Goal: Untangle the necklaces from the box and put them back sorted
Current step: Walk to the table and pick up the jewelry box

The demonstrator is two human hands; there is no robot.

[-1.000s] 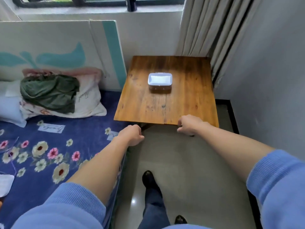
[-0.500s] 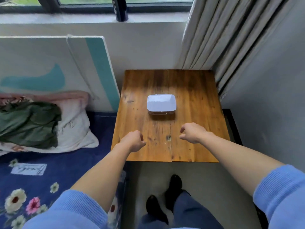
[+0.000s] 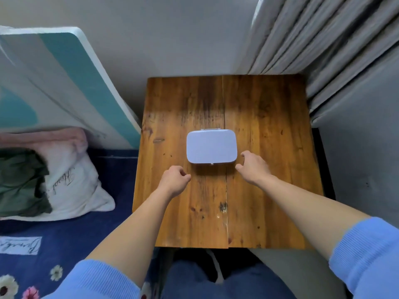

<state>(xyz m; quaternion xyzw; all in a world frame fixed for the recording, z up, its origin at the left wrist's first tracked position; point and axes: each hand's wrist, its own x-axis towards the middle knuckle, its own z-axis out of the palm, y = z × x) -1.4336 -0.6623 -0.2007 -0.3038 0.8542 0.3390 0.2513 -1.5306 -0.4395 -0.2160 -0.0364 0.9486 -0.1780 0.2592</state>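
A small white box [image 3: 211, 146] with rounded corners lies closed in the middle of a wooden table [image 3: 265, 173]. Its lid hides whatever is inside, so no necklaces show. My left hand [image 3: 174, 180] hovers just in front of the box's near left corner, fingers curled in with nothing in them. My right hand [image 3: 251, 167] is beside the box's near right corner, fingers spread and empty, a small gap from the box.
A bed with a dark blue flowered sheet [image 3: 64, 236] runs along the table's left side, with a white pillow [image 3: 71, 186] and green cloth [image 3: 21, 182]. Grey curtains [image 3: 323, 46] hang at the back right. A teal and white board [image 3: 64, 87] leans against the wall.
I have come closer, and the table now fills the view. Both hands have moved forward over the table to the box's near corners. My right hand has opened its fingers.
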